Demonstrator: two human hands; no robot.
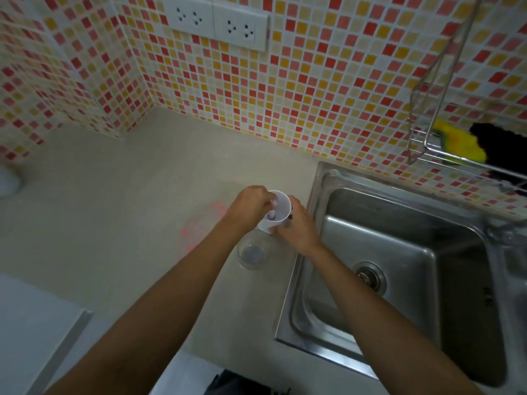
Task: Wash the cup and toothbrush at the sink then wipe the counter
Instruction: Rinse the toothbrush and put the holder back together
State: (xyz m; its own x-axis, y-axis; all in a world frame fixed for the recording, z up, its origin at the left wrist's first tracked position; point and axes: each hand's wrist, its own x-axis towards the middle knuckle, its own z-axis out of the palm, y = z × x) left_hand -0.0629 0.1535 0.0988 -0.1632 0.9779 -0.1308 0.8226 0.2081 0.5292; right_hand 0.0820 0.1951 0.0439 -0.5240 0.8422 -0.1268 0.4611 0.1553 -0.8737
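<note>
Two hands, right hand [296, 226] gripping smooth white cup [276, 210], left hand [251, 206] pinching toothbrush [272, 208]

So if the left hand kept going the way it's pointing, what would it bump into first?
The left hand points up and to the right, holding a toothbrush inside the white cup. It would probably meet the cup's inside wall first, though depth is hard to judge here. The right hand holds that cup.
</note>
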